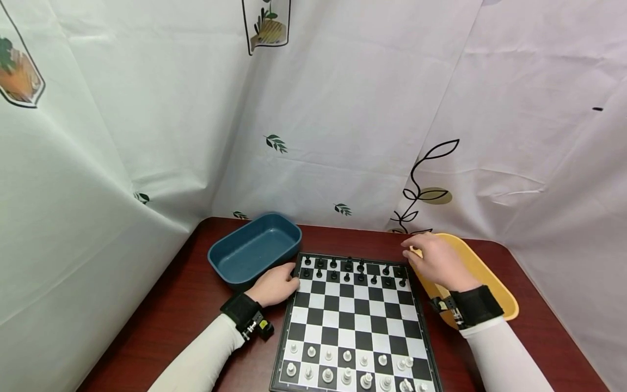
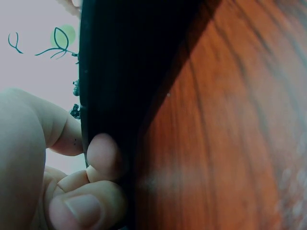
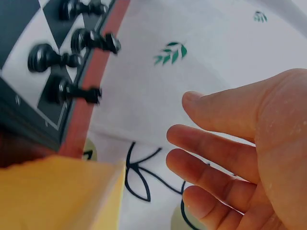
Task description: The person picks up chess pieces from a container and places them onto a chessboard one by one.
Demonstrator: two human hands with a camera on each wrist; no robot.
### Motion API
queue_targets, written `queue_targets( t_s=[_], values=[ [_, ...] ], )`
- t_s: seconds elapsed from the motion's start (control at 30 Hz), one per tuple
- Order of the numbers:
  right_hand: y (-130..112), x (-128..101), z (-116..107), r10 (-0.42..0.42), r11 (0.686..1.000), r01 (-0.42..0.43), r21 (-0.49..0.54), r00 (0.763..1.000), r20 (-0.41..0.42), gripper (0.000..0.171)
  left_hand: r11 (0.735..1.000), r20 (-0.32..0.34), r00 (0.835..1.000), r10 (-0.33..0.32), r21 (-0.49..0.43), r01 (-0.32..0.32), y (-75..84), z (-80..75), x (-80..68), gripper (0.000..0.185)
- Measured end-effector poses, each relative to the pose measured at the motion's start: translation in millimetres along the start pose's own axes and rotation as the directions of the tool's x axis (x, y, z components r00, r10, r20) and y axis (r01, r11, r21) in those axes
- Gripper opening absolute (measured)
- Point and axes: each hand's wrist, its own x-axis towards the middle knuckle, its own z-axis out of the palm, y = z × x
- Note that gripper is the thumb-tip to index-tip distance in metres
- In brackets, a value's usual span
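A black-and-white chessboard (image 1: 354, 318) lies on the red-brown table (image 1: 186, 305). Black pieces (image 1: 350, 269) fill its two far rows and white pieces (image 1: 348, 370) its two near rows. My left hand (image 1: 276, 284) grips the board's left edge near the far corner; in the left wrist view its curled fingertips (image 2: 103, 153) press the black edge (image 2: 115, 72). My right hand (image 1: 426, 256) hovers over the far end of a yellow tray (image 1: 495, 288), by the board's far right corner. Its fingers (image 3: 216, 148) are relaxed and hold nothing, with black pieces (image 3: 53, 57) close by.
A dark blue tray (image 1: 254, 247) sits at the board's far left, just behind my left hand. White sheeting printed with leaves (image 1: 343, 136) walls in the table on three sides. In the right wrist view the yellow tray's rim (image 3: 57, 196) lies under my hand.
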Motion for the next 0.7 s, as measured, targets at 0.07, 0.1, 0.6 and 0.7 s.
queue_targets(
  t_s=[0.07, 0.1, 0.6, 0.7],
  values=[
    [5.3, -0.7, -3.3, 0.003, 1.0, -0.003, -0.007, 1.0, -0.028, 0.016, 1.0, -0.001, 1.0, -0.005, 0.003, 0.005, -0.5, 0.3, 0.4, 0.039],
    [7.7, -1.1, -5.2, 0.001, 1.0, -0.001, -0.007, 0.999, -0.042, 0.016, 1.0, 0.0, 1.0, -0.009, 0.003, 0.009, -0.8, 0.4, 0.6, 0.039],
    [52.6, -17.7, -25.3, 0.115, 0.993, -0.116, -0.004, 0.983, -0.144, 0.027, 1.0, -0.003, 1.0, -0.006, -0.002, 0.006, -2.9, 2.6, 2.1, 0.041],
    [58.3, -19.7, -22.4, 0.143, 0.99, -0.143, 0.002, 0.985, -0.101, 0.027, 1.0, -0.003, 1.0, -0.006, -0.005, 0.006, -2.6, 2.3, 1.3, 0.042]
  ],
)
